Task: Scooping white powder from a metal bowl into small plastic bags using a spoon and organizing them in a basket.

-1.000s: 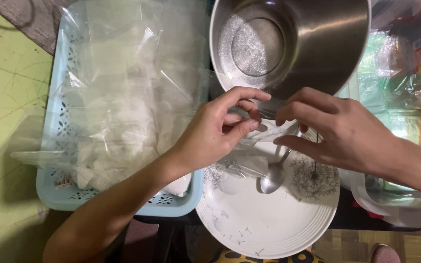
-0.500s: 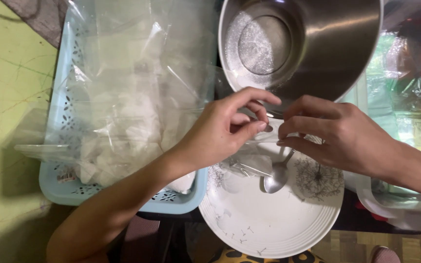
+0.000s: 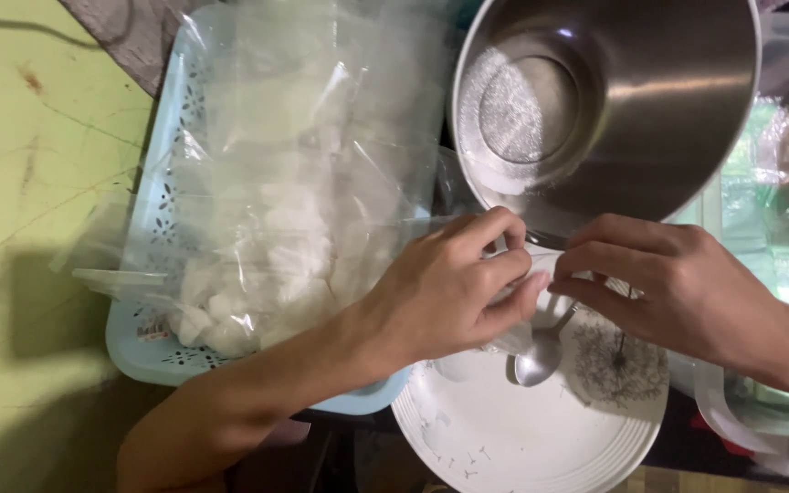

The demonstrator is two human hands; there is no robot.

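My left hand (image 3: 454,288) and my right hand (image 3: 664,283) meet above a white plate (image 3: 522,434), both pinching a small clear plastic bag (image 3: 527,301) that holds something white. Fingers hide most of the bag. A metal spoon (image 3: 541,356) lies on the plate just under my hands, bowl toward me. A dandelion print marks the plate's right side.
A light blue perforated basket (image 3: 152,351) at the left holds clear plastic bags with white pieces (image 3: 276,246). A large steel bowl (image 3: 595,100) stands behind my hands. Green surface (image 3: 29,228) at far left. Clear containers and packages (image 3: 778,183) crowd the right edge.
My hands stay together on the small bag, with the left fingers curling tighter around it. The view has shifted slightly; the spoon and plate have not moved.
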